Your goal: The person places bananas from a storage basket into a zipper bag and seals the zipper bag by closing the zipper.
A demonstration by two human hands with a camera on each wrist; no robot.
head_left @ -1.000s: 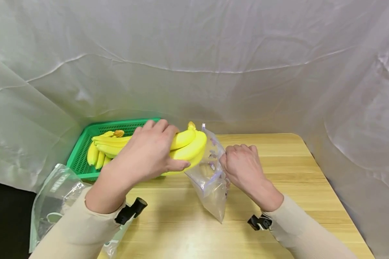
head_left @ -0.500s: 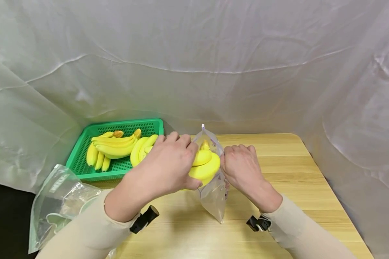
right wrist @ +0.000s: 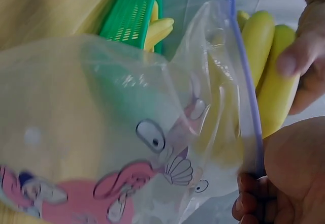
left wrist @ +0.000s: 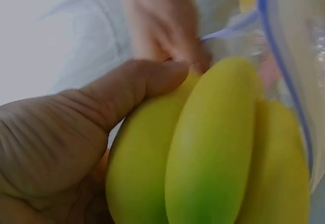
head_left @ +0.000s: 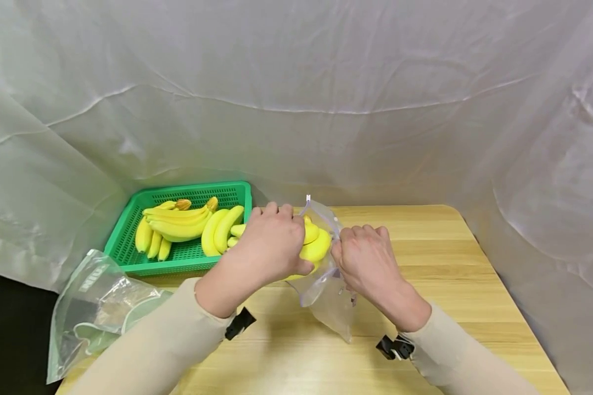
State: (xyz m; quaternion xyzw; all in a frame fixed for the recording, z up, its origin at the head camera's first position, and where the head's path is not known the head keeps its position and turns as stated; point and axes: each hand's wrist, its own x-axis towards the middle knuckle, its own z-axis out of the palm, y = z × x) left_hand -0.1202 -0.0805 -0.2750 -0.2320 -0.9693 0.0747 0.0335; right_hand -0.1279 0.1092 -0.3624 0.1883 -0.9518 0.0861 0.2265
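Observation:
My left hand (head_left: 269,241) grips a bunch of yellow bananas (left wrist: 210,148), its thumb laid over them in the left wrist view. The front end of the bunch is at the mouth of a clear zip bag (head_left: 328,307) with a purple zip edge. In the right wrist view part of the bunch shows through the plastic of the bag (right wrist: 152,97), which bears pink cartoon prints. My right hand (head_left: 368,263) pinches the bag's edge by the zip, thumb against curled fingers. The bag hangs down below both hands over the table.
A green basket (head_left: 158,269) with several more bananas (head_left: 178,225) stands at the back left. Another clear bag (head_left: 104,296) with pale green parts lies at the left front, partly under the left sleeve. The wooden table (head_left: 449,296) meets grey cloth walls behind and at the sides.
My left hand has carried the bananas rightward from near the basket, so their front end entered the bag's mouth. My right hand stays nearly in place while the bag swings slightly.

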